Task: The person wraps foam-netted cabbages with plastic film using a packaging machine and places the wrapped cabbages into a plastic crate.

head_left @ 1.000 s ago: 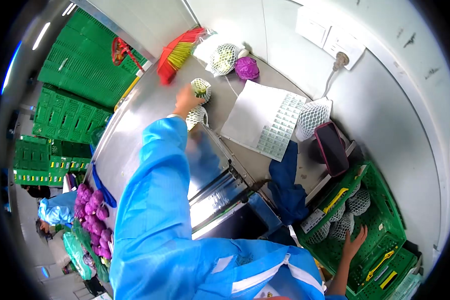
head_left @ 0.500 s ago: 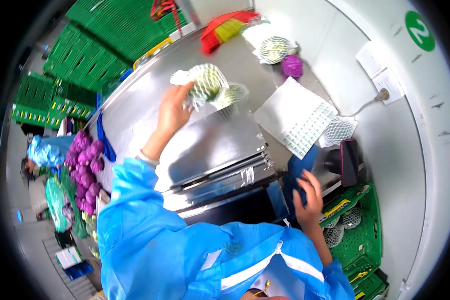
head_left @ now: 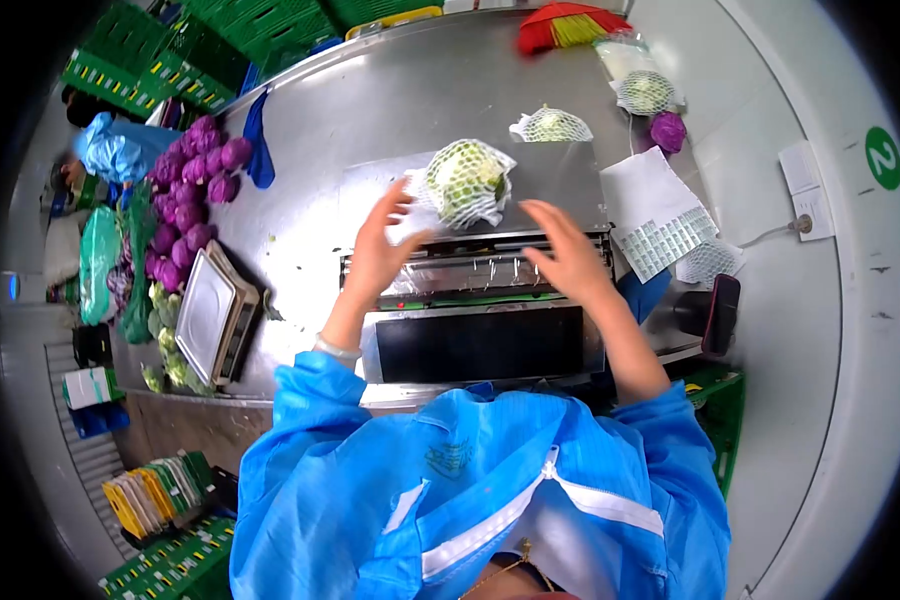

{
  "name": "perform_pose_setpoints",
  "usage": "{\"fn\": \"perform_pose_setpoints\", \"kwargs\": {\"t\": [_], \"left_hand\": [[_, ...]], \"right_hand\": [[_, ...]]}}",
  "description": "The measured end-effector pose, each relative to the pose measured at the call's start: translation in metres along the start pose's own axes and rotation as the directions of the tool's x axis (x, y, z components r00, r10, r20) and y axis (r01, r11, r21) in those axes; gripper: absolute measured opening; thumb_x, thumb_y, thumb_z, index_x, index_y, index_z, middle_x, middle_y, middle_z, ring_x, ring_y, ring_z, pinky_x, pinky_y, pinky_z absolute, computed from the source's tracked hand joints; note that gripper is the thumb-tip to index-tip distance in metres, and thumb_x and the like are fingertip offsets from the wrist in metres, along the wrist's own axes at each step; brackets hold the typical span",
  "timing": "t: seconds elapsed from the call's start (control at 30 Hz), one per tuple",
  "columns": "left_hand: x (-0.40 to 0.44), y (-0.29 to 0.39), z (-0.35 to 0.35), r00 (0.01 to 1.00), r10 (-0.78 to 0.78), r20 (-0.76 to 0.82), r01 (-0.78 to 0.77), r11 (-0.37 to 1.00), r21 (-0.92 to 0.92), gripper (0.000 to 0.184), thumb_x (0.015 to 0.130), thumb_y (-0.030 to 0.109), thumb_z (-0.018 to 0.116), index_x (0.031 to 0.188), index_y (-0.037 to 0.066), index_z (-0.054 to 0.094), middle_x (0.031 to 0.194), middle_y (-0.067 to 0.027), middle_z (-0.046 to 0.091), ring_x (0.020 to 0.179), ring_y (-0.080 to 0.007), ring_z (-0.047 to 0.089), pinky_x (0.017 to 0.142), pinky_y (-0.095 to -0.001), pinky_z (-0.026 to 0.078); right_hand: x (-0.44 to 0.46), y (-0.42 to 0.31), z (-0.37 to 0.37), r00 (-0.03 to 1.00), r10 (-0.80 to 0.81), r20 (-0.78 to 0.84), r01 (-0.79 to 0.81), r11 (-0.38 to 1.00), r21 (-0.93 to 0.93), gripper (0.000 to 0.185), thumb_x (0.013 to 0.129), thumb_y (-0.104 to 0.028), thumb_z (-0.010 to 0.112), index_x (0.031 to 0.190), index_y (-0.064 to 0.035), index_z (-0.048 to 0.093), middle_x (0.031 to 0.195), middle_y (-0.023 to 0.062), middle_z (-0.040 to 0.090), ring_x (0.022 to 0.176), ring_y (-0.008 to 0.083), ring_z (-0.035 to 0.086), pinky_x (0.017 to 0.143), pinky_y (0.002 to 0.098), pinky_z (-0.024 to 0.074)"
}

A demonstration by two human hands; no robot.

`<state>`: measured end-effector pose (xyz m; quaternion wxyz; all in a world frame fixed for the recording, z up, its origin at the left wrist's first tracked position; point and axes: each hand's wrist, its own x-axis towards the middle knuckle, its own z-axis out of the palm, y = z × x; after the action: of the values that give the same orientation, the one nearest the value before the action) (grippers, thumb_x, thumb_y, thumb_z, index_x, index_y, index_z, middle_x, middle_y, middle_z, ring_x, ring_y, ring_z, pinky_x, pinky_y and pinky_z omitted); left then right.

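Note:
A pale green vegetable head [head_left: 467, 183] in a white foam net sits on the metal plate of a wrapping machine with a black front panel [head_left: 480, 343]. To its left is my left hand [head_left: 378, 245], open with the fingers apart, and a white sheet lies between them. My right hand [head_left: 568, 252] is on the other side, also open, over the machine's right part. Neither hand grips the head. A second netted head [head_left: 552, 125] rests on the steel table [head_left: 370, 100] behind the plate.
Purple cabbages [head_left: 185, 215] and a scale [head_left: 215, 315] are on the left. At right are a label sheet [head_left: 660, 215], a phone [head_left: 722, 312], a purple cabbage [head_left: 668, 131] and another netted head [head_left: 647, 92]. Green crates [head_left: 260, 35] stand behind; a person in blue [head_left: 120, 150] is at far left.
My left hand has let go of the netted head, which now stands nearer on the plate. My right hand has come up from the machine's right side. The view has turned.

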<state>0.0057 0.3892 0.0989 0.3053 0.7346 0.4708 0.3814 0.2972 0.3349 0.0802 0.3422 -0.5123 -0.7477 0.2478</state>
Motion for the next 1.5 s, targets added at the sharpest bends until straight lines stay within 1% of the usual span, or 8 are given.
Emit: {"fn": "perform_pose_setpoints", "kwargs": {"t": [0.3,0.47,0.53,0.7,0.87,1.03,1.2,1.5], "left_hand": [[-0.095,-0.066,0.013,0.96,-0.176,-0.217,0.271,0.773,0.574,0.028,0.077,0.03,0.08,0.077,0.003,0.072,0.082,-0.0101,0.067,0.081,-0.0318,0.059,0.069,-0.0403,0.047],[-0.077,-0.069,-0.003,0.948,-0.31,-0.069,0.316,0.902,0.295,0.017,0.089,0.016,0.068,0.08,0.002,0.063,0.077,-0.009,0.064,0.073,-0.0275,0.058,0.066,-0.0399,0.045],[-0.069,-0.065,-0.054,0.76,-0.441,0.477,0.617,0.719,-0.319,0.018,0.094,0.018,0.063,0.085,0.004,0.059,0.077,-0.0073,0.065,0.071,-0.0212,0.06,0.066,-0.0359,0.047],[-0.001,-0.006,-0.121,0.88,-0.159,0.449,0.469,0.454,-0.758,0.015,0.101,0.021,0.052,0.095,0.007,0.052,0.099,-0.0143,0.07,0.092,-0.0257,0.066,0.084,-0.0378,0.052],[0.092,-0.067,-0.009,0.964,-0.235,-0.123,0.111,0.779,-0.617,0.016,0.103,0.024,0.05,0.102,0.008,0.049,0.118,-0.0179,0.067,0.115,-0.0234,0.061,0.1,-0.037,0.046],[0.082,-0.108,0.051,0.903,-0.383,0.195,0.429,0.832,-0.353,0.05,0.091,0.032,0.067,0.133,0.01,0.048,0.118,-0.0156,0.064,0.109,-0.0262,0.062,0.095,-0.0351,0.046],[0.05,-0.058,0.029,0.911,0.082,0.404,-0.14,0.983,0.117,0.118,0.058,0.039,0.092,0.153,0.018,0.024,0.144,-0.0234,0.043,0.134,-0.0407,0.043,0.111,-0.0427,0.039],[0.018,0.012,-0.005,0.615,-0.243,0.75,0.617,0.741,-0.266,0.093,0.077,0.044,0.078,0.147,0.001,0.033,0.131,-0.0216,0.056,0.121,-0.0285,0.056,0.104,-0.0374,0.043]], "right_hand": [[-0.059,0.033,0.025,0.923,0.286,-0.258,-0.385,0.668,-0.636,0.037,0.08,-0.041,0.073,0.081,-0.0043,0.072,0.094,0.0112,0.062,0.096,0.0296,0.056,0.085,0.0428,0.0407],[-0.057,0.055,0.028,0.89,0.456,-0.023,-0.456,0.89,-0.023,0.025,0.094,-0.024,0.061,0.081,-0.0023,0.062,0.075,0.0075,0.06,0.073,0.0274,0.06,0.071,0.0369,0.0457],[-0.059,0.026,-0.019,0.84,0.444,0.313,-0.539,0.609,0.582,0.023,0.098,-0.021,0.055,0.083,-0.005,0.051,0.068,-0.0012,0.046,0.063,0.0089,0.043,0.058,0.0265,0.0349],[0.001,-0.031,-0.066,0.987,0.158,0.029,-0.06,0.195,0.979,0.012,0.099,-0.014,0.051,0.092,-0.0046,0.051,0.083,0.0106,0.063,0.074,0.0151,0.054,0.066,0.0322,0.0421],[0.121,0.01,-0.015,0.92,0.195,-0.339,-0.049,0.918,0.395,0.017,0.103,-0.015,0.046,0.11,-0.0036,0.055,0.11,0.0097,0.069,0.095,0.0201,0.062,0.084,0.0387,0.0461],[0.118,0.096,0.066,0.881,0.469,-0.057,-0.431,0.848,0.308,0.034,0.098,-0.035,0.056,0.11,-0.0035,0.053,0.096,0.0171,0.067,0.092,0.0313,0.065,0.083,0.0401,0.0477],[0.085,0.057,0.049,0.892,0.426,0.151,-0.446,0.777,0.444,0.052,0.094,-0.041,0.063,0.123,0.0006,0.052,0.107,0.0158,0.068,0.098,0.0206,0.064,0.086,0.0338,0.0477],[0.014,-0.034,-0.022,0.816,0.365,0.449,-0.501,0.833,0.234,0.059,0.085,-0.047,0.071,0.11,0.0064,0.062,0.091,0.017,0.07,0.08,0.0217,0.067,0.074,0.0326,0.0513]]}}
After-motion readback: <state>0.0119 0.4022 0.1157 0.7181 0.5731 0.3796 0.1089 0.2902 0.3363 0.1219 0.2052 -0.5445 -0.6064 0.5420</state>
